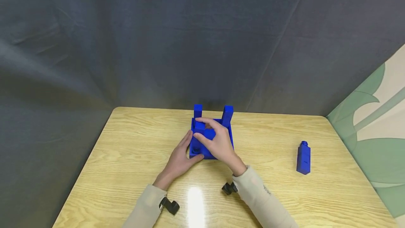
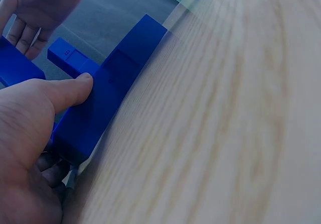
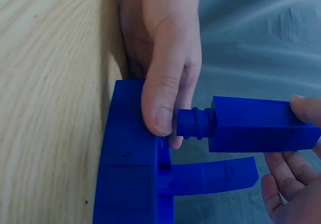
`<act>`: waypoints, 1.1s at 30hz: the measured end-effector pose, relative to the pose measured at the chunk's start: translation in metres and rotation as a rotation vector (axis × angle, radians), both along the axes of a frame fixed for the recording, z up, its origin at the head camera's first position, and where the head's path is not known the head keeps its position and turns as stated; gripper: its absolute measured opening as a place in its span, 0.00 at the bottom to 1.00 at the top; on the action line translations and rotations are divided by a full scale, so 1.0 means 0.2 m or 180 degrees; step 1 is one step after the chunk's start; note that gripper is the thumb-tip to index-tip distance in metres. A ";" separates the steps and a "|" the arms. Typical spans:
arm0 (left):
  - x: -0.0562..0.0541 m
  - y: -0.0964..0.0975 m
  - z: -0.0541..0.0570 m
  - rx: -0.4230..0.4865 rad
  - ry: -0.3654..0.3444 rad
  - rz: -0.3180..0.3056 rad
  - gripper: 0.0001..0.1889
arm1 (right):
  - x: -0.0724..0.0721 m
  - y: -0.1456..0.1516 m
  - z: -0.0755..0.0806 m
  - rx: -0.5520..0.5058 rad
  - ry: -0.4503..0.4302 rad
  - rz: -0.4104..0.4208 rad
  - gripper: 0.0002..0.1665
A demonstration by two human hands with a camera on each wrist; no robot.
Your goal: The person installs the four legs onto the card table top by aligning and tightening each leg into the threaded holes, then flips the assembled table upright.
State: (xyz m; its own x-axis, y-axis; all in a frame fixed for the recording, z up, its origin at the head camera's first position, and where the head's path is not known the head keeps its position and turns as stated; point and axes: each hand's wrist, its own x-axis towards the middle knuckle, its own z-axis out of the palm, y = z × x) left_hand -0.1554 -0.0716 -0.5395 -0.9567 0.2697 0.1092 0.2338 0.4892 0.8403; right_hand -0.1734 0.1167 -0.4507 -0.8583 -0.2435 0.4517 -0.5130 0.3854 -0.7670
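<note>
A shallow square blue tray-like base (image 1: 209, 135) with a raised rim lies on the table. My left hand (image 1: 177, 161) grips its near left corner, thumb on the near side, fingers along the left side. Between thumb and fingers, my right hand (image 1: 221, 145) pinches a square blue leg (image 3: 256, 124) above the base. The leg's ridged, threaded end points down, and a gap shows between it and the base. Below it, a round socket (image 1: 196, 149) sits in the near left corner. Two blue legs stand upright at the far corners, a left one (image 1: 198, 111) and a right one (image 1: 227, 114).
Another blue leg (image 1: 303, 159) with a threaded end lies by itself on the wooden table (image 1: 133, 143), off to the right. Behind the table hangs a dark grey curtain (image 1: 190, 45). A leaf-patterned surface (image 1: 373, 133) borders the right side.
</note>
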 end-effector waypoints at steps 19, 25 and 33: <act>0.00 0.00 -0.01 0.0023 -0.0077 -0.0005 0.57 | 0.00 0.01 -0.05 0.0298 -0.0018 0.0063 0.29; 0.00 0.00 -0.01 0.0023 -0.0036 -0.0024 0.57 | -0.01 0.01 -0.06 0.0442 0.0227 0.0120 0.31; 0.00 0.00 0.00 0.0061 -0.0038 -0.0028 0.57 | -0.01 0.03 -0.06 0.0560 0.0431 0.0218 0.31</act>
